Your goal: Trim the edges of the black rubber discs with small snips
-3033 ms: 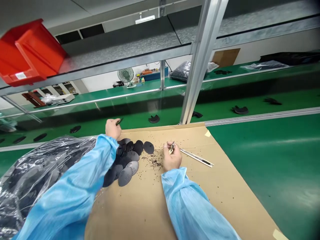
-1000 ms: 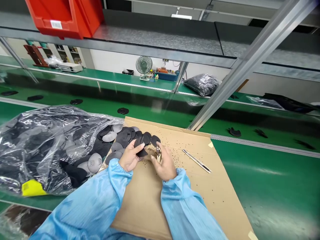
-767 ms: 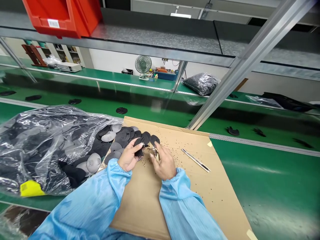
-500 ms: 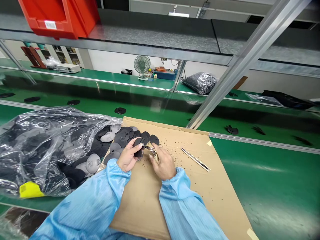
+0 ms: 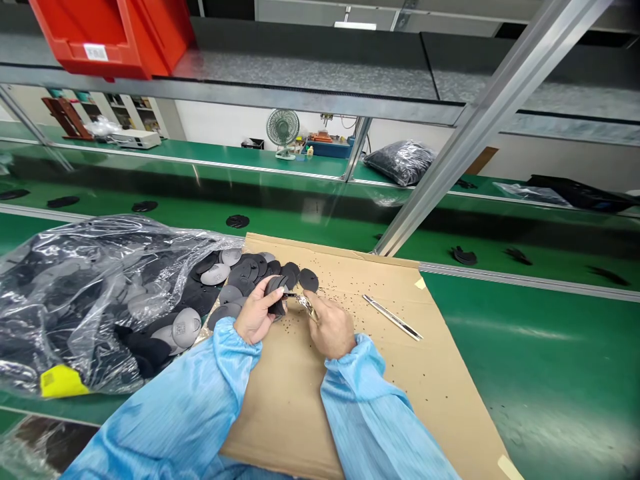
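My left hand (image 5: 255, 317) is closed around a few dark oval pads (image 5: 276, 307), its thumb on their near edge. My right hand (image 5: 333, 328) grips a small pair of metal cutting pliers (image 5: 305, 304), whose tips meet the edge of the held pads. Whether the jaws have closed on anything is too small to tell. Both hands are over a brown cardboard sheet (image 5: 295, 413). Just beyond my left hand, loose black and grey oval pads (image 5: 245, 271) lie in an overlapping heap. Tiny black bits are scattered on the cardboard around the pliers.
At left, a large clear plastic bag (image 5: 100, 280) of pads spills onto the cardboard. A slim white-and-black cutter-like tool (image 5: 393, 317) lies right of my hands. An aluminium post (image 5: 480, 140) slants up at the far edge. A red bin (image 5: 115, 40) sits on the overhead shelf.
The fingers of my right hand have drawn closer together on the pliers, and that hand has shifted slightly right. More of the pliers' metal shows. My left hand keeps its hold on the pads.
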Motion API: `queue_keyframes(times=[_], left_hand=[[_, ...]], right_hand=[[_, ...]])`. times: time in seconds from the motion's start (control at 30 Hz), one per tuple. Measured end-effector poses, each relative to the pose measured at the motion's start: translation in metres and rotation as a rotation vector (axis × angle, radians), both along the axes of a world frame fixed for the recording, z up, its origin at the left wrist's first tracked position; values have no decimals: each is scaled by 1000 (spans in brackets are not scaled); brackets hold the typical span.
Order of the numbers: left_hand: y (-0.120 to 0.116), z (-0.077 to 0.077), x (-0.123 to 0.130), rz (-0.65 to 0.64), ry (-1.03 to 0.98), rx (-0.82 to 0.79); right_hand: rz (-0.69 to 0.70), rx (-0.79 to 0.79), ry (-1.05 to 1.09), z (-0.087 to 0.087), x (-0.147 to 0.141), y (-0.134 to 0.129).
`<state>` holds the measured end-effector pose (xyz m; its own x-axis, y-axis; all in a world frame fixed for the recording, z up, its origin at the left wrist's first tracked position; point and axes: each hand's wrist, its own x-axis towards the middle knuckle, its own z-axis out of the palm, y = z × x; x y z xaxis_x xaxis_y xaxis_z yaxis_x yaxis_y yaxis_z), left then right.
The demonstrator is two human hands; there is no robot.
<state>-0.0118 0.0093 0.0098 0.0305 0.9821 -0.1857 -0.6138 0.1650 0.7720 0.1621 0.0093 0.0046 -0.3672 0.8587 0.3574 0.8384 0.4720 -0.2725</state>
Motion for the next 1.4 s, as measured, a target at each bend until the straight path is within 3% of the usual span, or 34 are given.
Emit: queue_keyframes(times=[0.37, 0.87, 1.0, 1.1, 1.4], left_hand=[[2, 0, -2, 60, 23, 25], [4, 3, -9, 7, -114, -110], [5, 0, -10, -97, -166, -89], [5, -2, -10, -155, -140, -73], [2, -1, -7, -165, -11, -101]], right_hand=[[-38, -111, 426, -7, -4, 2], [95, -33, 287, -7, -8, -3], [148, -42, 167, -5, -12, -6], [178, -80, 104, -1, -14, -9], [185, -146, -5, 6, -15, -12]])
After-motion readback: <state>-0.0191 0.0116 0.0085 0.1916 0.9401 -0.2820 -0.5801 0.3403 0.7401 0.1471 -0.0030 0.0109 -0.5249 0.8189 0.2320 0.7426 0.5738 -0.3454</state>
